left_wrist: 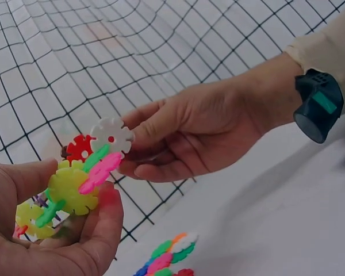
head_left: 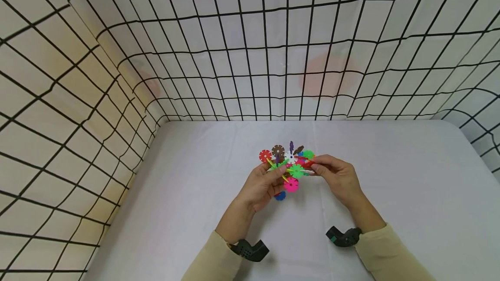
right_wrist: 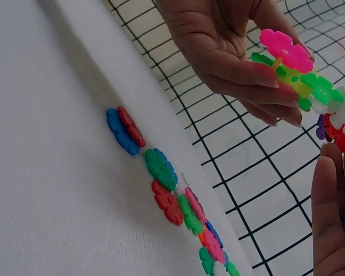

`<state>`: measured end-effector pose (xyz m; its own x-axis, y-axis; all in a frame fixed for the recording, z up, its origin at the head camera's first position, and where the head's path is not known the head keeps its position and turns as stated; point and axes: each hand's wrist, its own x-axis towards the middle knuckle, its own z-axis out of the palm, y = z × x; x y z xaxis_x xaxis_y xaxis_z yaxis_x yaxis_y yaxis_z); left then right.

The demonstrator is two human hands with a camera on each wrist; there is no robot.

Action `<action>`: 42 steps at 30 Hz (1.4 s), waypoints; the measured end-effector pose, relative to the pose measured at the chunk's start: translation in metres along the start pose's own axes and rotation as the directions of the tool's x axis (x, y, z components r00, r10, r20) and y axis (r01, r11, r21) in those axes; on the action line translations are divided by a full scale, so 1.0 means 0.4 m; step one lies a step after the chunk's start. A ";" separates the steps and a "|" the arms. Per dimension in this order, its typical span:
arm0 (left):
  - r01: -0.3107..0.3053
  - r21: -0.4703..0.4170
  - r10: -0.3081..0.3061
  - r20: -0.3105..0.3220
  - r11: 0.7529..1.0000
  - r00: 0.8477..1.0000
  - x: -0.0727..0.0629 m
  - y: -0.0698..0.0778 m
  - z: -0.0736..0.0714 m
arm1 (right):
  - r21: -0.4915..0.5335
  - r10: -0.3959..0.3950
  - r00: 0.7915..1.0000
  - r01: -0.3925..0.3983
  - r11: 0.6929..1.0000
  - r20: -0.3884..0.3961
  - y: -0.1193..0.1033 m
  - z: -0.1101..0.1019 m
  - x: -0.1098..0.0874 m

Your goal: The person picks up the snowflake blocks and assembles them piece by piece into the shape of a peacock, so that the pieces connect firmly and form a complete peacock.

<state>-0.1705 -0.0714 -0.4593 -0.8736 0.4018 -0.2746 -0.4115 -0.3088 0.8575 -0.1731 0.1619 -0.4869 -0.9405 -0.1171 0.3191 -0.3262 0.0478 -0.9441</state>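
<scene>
My left hand holds a cluster of interlocked plastic snowflake discs, its thumb and fingers around a yellow disc. Bright green and pink discs stick out from that yellow one. On the cluster's right side, my right hand pinches a white disc at its edge with thumb and fingers. A red disc sits right beside the white one. Parts of the cluster are hidden behind the left fingers.
Loose discs lie on the white tabletop beyond and below the hands, among them a blue disc and a green disc. Black wire grid stands along the back and sides. Each wrist wears a black camera.
</scene>
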 end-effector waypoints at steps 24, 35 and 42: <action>0.025 -0.113 -0.028 -0.030 0.993 0.999 0.001 0.000 0.004 | -0.085 -0.265 0.964 0.265 0.961 0.017 -0.014 0.018 -0.004; 0.015 -0.140 -0.014 0.008 0.990 1.000 -0.003 0.005 0.000 | -0.132 -0.325 0.945 0.327 0.936 0.036 -0.017 0.020 -0.003; -0.009 -0.084 0.007 -0.023 0.996 1.000 -0.005 0.012 0.004 | -0.136 -0.328 0.945 0.324 0.936 -0.005 -0.019 0.032 -0.005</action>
<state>-0.1703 -0.0722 -0.4538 -0.8822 0.3794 -0.2787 -0.4242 -0.3839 0.8201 -0.1675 0.1491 -0.4812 -0.7819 -0.1209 0.6116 -0.6234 0.1416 -0.7690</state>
